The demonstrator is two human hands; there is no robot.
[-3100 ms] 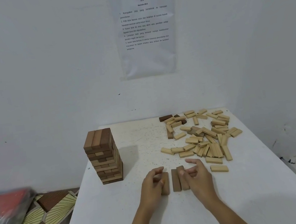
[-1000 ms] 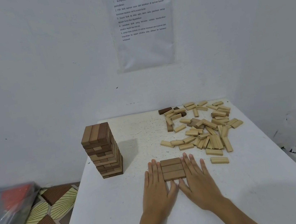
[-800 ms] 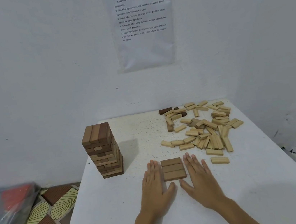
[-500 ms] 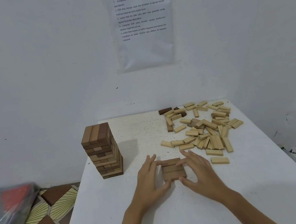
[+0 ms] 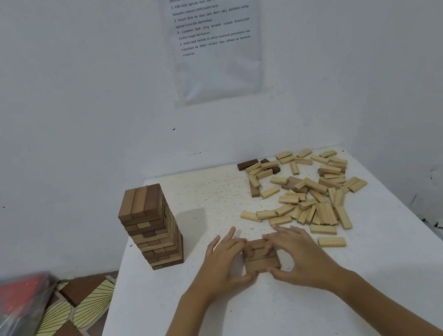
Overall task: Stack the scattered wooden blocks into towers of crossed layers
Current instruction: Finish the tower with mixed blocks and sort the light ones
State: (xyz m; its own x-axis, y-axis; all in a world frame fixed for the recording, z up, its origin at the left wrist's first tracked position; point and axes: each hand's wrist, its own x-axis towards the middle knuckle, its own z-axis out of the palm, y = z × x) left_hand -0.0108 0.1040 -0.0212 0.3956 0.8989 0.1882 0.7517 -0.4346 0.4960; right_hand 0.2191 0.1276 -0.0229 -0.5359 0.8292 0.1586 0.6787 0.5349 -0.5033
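Near centre of table (image 5: 262, 317), left hand (image 5: 221, 263) and right hand (image 5: 299, 256) both clamp the three-block layer (image 5: 260, 261) (thumbs near edge, fingers over far edge), probably flat on the surface. Finished tower (image 5: 152, 227) to its left.

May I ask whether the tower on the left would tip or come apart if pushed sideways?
The tower is tall and narrow, so it probably tips if pushed high. Its layers look loose and uneven, so it may come apart.

Bare forearms (image 5: 180, 334), left hand (image 5: 222, 266), right hand (image 5: 304, 258).
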